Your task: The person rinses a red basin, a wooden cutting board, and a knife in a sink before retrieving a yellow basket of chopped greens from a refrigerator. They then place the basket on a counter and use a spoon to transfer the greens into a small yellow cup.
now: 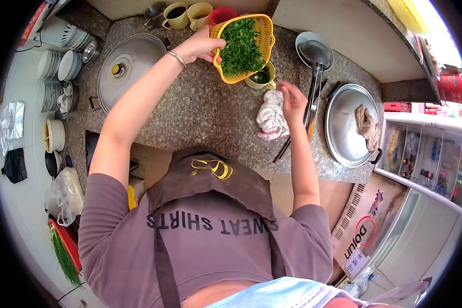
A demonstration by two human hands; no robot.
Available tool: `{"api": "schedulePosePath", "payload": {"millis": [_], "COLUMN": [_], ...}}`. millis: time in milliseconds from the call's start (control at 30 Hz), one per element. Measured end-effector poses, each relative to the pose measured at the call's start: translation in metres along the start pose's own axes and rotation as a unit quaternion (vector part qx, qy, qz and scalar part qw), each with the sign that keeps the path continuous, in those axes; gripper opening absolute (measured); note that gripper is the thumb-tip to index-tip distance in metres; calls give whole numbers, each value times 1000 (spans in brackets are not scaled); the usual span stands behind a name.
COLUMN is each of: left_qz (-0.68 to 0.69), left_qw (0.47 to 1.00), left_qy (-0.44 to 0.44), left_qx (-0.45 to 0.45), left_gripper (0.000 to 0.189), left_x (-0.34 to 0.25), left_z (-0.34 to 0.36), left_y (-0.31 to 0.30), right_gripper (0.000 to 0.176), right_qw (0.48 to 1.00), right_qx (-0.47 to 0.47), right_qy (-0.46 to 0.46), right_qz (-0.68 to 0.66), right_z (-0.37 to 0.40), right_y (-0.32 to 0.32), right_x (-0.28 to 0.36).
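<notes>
My left hand grips the left rim of a yellow plastic basket, which is tilted and filled with chopped green herbs. Under the basket's lower right corner stands a yellow mug with greens in it. Just right of that mug is my right hand, its fingers curled near the thumb; whether anything is between them cannot be made out. A crumpled white cloth lies on the counter beside my right hand.
A large lidded pot stands on the left, another lid with a brown cloth on the right. A strainer and long utensils lie between. Mugs line the back; stacked plates stand far left.
</notes>
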State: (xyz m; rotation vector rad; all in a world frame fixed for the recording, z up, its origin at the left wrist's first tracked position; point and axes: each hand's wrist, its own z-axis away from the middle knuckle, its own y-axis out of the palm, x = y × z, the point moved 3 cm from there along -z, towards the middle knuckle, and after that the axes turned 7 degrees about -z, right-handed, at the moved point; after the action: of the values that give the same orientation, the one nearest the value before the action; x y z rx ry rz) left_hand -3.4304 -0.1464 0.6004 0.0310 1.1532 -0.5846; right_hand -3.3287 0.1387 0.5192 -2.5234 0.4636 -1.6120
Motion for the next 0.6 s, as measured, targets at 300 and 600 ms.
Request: {"api": "schedulePosePath", "payload": {"millis": [300, 600], "left_qz": [-5, 14], "left_qw": [1000, 1000], "left_qy": [-8, -11], "left_qx": [4, 5], "left_gripper": [66, 70], "left_x": [-5, -4], "left_z": [6, 4], "left_y": [-1, -1], "right_gripper": [14, 14], "right_qw": [993, 995], "right_qx": [85, 34], "right_qy": [-53, -31], "right_qz": [62, 83], "right_z": [1, -19], "right_y": [5, 1], "right_x": [6, -4]}}
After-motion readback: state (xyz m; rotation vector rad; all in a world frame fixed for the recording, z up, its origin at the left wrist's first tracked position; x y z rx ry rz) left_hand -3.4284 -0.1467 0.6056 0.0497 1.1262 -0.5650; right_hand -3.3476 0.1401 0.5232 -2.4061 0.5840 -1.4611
